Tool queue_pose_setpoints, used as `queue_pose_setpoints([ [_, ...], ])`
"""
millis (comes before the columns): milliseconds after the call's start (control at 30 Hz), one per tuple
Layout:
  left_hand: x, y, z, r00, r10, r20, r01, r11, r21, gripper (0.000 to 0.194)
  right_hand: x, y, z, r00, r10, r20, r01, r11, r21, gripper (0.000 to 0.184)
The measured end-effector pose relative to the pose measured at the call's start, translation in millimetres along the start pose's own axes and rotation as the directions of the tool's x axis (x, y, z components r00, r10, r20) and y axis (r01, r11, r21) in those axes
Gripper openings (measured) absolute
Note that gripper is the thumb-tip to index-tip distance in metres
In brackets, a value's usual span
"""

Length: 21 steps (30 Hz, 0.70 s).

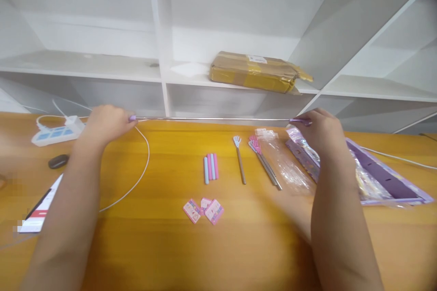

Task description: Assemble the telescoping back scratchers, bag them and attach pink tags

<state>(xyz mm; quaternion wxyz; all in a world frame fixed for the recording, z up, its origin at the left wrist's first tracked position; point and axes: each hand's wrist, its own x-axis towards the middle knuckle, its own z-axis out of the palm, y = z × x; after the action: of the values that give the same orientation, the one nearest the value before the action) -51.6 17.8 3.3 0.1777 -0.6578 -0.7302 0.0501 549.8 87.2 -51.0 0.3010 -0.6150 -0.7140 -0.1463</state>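
Pinching with the fingers of the left hand, at middle left of the head view, one purple end of a long, thin, silver stick. Pinching the other purple end with the right hand, at middle right. Stretched straight between both hands' fingers, across the middle. Can see below it pink and blue tubes, then pink cards lower down. Can see short sticks with tiny hands, right of the tubes. Can spot a brown box at upper middle.

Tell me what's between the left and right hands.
A thin, lilac-ended metal rod spans from the left hand to the right hand, in the head view.
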Motion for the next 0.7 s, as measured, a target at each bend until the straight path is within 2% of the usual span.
queue_pose_setpoints([
  [67,-1.2,-1.0,-0.8,1.000,0.006,-0.007,-0.006,1.000,-0.019,0.036,-1.0,-0.4,-1.8,0.999,0.009,0.039,-0.007,0.999,-0.050,0.015],
  [267,-5.7,-5.3,-4.2,0.998,-0.009,-0.054,0.008,0.999,-0.031,0.032,-5.7,-15.8,-8.4,0.991,0.058,0.120,-0.027,0.970,-0.241,0.006],
  [433,-6.4,-7.7,-5.4,1.000,-0.028,-0.009,0.028,0.999,0.034,0.034,-6.8,-30.2,-13.4,0.981,0.077,0.177,-0.014,0.943,-0.334,0.009],
  [567,-8.5,-9.2,-5.4,0.999,-0.043,-0.021,0.044,0.998,0.049,0.035,-8.9,-32.9,-14.2,0.992,0.045,0.122,-0.002,0.943,-0.332,0.010],
  [700,-10.1,-2.3,-7.1,0.998,-0.039,-0.054,0.040,0.999,0.017,0.037,-10.8,-31.6,-10.1,0.998,-0.061,-0.027,0.050,0.950,-0.308,0.014],
])
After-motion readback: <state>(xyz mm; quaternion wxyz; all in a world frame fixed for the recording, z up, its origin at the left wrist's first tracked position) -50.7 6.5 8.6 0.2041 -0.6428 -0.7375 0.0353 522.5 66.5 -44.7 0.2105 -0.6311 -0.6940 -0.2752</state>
